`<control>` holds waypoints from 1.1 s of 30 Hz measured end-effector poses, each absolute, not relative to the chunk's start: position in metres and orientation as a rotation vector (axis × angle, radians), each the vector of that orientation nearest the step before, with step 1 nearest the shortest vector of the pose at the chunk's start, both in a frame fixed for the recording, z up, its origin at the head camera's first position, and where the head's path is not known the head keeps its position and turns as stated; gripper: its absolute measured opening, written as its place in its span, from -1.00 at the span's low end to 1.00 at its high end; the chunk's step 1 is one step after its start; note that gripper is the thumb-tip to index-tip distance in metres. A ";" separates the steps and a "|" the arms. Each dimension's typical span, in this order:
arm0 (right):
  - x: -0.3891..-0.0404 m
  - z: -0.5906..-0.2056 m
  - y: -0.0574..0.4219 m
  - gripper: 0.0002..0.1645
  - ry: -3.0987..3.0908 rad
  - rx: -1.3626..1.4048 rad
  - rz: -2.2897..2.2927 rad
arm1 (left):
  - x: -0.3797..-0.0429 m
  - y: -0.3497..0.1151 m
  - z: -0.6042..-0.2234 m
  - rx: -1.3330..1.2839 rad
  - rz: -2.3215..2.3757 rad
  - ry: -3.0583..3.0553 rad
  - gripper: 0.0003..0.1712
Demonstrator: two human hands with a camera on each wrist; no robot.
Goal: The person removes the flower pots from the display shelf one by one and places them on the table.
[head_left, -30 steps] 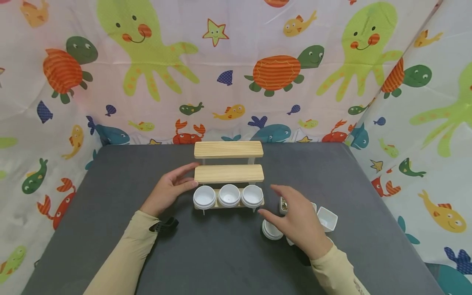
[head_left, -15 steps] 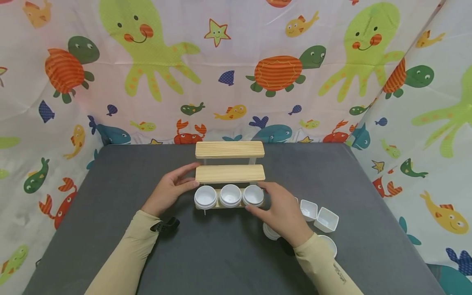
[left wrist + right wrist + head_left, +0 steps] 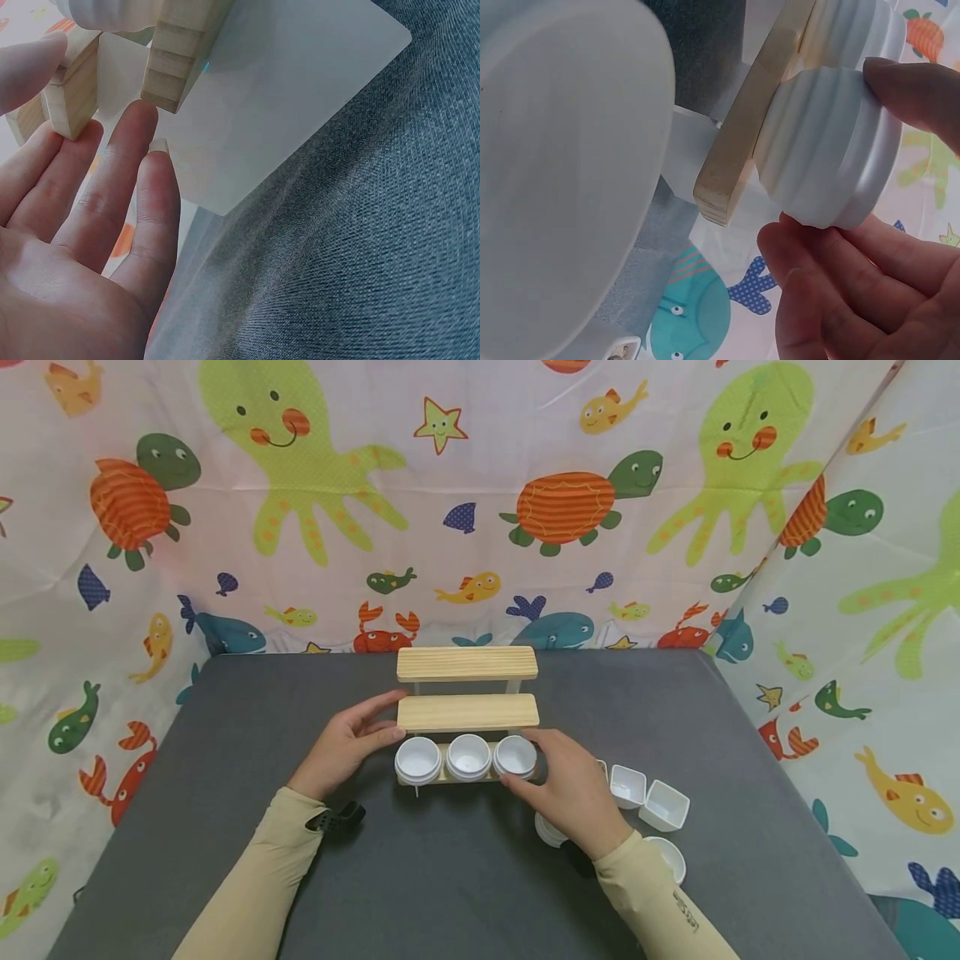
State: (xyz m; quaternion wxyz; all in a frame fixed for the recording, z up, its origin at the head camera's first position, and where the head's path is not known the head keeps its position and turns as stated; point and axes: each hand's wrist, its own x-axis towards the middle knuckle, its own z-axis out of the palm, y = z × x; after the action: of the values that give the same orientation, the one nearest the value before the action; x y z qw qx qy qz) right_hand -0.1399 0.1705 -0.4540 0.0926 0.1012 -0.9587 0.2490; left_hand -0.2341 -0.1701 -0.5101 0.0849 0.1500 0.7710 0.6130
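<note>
A tiered wooden shelf stand (image 3: 467,714) with clear supports stands on the grey table. Three small white ramekins sit in a row on its lowest board: left (image 3: 417,760), middle (image 3: 468,757) and right (image 3: 515,756). My left hand (image 3: 347,745) holds the left end of the middle board, thumb at the front corner and fingertips behind. With my right hand (image 3: 576,785) I grip the right ramekin (image 3: 829,150), thumb on one side and fingers on the other; its ribbed side shows in the right wrist view.
Right of the stand are two square white bowls, one (image 3: 628,787) beside the other (image 3: 664,806). A round white dish (image 3: 667,860) lies partly under my right forearm. Another white ramekin (image 3: 550,829) is half hidden by my right hand. A patterned curtain (image 3: 480,527) hangs behind the table.
My right hand has moved left from above the loose dishes to the right ramekin and now grips it. The left hand stays at the stand.
</note>
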 end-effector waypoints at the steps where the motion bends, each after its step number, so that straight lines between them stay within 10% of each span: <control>1: -0.140 -0.454 0.171 -0.15 -2.848 0.298 0.740 | -0.234 -0.170 -0.510 0.446 1.828 2.301 -0.26; 33: -0.076 -0.471 0.178 -0.25 -2.775 0.407 0.777 | -0.232 -0.171 -0.510 0.453 1.814 2.304 -0.26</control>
State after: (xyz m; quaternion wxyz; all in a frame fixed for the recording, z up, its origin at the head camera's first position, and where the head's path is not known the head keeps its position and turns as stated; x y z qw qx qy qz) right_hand -0.0763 0.1777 -0.4707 0.1153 0.1388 -0.9472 0.2652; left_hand -0.2323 -0.1706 -0.5096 0.0872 0.1520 0.7736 0.6090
